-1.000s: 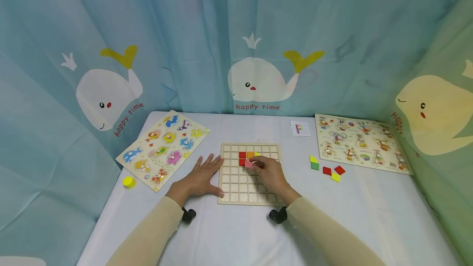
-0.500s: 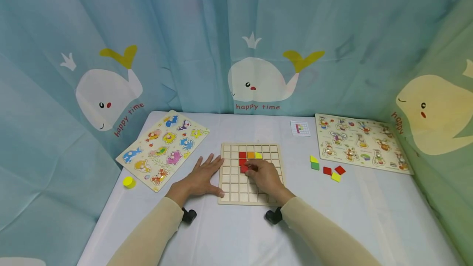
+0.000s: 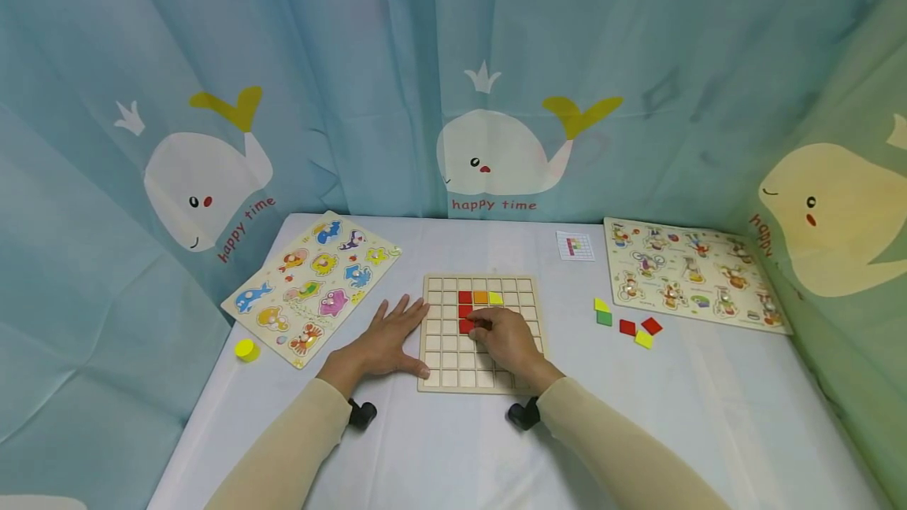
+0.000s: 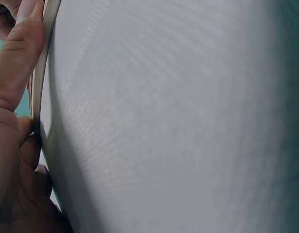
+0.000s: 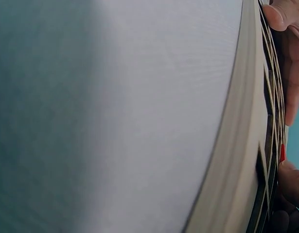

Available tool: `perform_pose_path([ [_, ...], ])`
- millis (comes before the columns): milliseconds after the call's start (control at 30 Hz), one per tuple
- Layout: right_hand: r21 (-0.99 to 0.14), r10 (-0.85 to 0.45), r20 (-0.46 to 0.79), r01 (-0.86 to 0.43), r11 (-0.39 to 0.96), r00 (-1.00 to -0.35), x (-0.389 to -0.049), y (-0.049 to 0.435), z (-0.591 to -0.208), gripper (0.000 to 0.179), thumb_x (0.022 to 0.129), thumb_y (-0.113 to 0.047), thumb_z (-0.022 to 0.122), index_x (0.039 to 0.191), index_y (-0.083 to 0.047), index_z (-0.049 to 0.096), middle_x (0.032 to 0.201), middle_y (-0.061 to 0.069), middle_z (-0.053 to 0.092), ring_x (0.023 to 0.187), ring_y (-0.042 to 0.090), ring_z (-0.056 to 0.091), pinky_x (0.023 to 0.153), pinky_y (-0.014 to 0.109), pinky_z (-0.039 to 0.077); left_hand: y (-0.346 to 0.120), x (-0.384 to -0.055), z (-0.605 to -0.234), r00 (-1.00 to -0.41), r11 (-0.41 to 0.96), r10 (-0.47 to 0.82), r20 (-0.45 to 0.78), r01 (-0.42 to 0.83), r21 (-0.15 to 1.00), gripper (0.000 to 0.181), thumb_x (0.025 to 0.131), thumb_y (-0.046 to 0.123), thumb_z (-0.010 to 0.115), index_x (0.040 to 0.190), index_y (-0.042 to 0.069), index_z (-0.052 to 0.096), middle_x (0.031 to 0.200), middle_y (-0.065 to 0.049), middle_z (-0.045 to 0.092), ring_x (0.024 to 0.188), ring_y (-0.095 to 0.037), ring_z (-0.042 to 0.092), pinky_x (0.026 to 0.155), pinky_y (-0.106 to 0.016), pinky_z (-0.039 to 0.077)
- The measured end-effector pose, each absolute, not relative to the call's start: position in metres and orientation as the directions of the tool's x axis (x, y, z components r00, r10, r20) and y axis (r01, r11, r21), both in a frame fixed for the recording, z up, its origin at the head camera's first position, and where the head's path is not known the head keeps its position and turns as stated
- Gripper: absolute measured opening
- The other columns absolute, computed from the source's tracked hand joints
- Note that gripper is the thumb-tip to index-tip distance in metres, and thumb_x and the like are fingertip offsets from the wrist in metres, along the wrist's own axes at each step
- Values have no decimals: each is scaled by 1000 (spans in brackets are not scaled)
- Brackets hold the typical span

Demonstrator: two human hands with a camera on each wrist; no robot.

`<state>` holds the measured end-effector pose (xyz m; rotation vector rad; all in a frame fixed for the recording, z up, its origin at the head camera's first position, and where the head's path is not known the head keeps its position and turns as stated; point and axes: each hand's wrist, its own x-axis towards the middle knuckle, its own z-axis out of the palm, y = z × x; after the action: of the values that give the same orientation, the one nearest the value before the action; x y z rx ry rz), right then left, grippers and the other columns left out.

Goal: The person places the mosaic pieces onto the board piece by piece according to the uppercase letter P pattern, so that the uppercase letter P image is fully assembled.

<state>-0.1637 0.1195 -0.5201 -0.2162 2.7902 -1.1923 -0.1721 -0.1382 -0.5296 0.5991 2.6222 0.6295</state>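
A wooden grid board (image 3: 449,360) lies on the table in front of me. My left hand (image 3: 383,343) rests flat beside it with fingers spread, its thumb and fingertips at the board's left edge. Over the middle of the grid, my right hand (image 3: 512,343) pinches a red square tile (image 3: 464,327) between thumb and fingertips, low at a cell. Above that tile sit two red tiles in a column, the top one (image 3: 464,297) followed to the right by an orange tile (image 3: 481,297) and a yellow tile (image 3: 496,298). The right wrist view shows a red sliver (image 5: 282,153) by the thumb.
Loose tiles lie to the right: a green tile (image 3: 604,319) beside a yellow one, and a red tile (image 3: 627,327) near others. A pattern card (image 3: 575,247) lies behind. Animal puzzle boards stand left (image 3: 312,282) and right (image 3: 690,274). A yellow cylinder (image 3: 246,350) is at left.
My right hand has moved slightly left and towards me, bringing the red tile down to the cell below the other two red tiles. The left hand has stayed still.
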Motion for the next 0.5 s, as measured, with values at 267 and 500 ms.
perform_pose_path([
  [267,-722,-175,-37,-94,685,-984,-164,120,-521,27,91,-11,82,118,-9,80,104,1,77,88,12,64,78,32,57,-138,-172,-530,-838,807,483,-253,315,499,123,75,59,89,170,18,23,178,1,16,166,-22,-1,134,-47,-10],
  [500,-722,-183,-26,-108,683,-983,-164,121,-523,28,92,-11,81,119,-8,79,97,-1,75,82,12,60,74,31,54,-139,-172,-530,-836,807,486,-254,318,497,122,75,59,89,170,18,23,178,1,16,166,-22,-2,134,-48,-10],
])
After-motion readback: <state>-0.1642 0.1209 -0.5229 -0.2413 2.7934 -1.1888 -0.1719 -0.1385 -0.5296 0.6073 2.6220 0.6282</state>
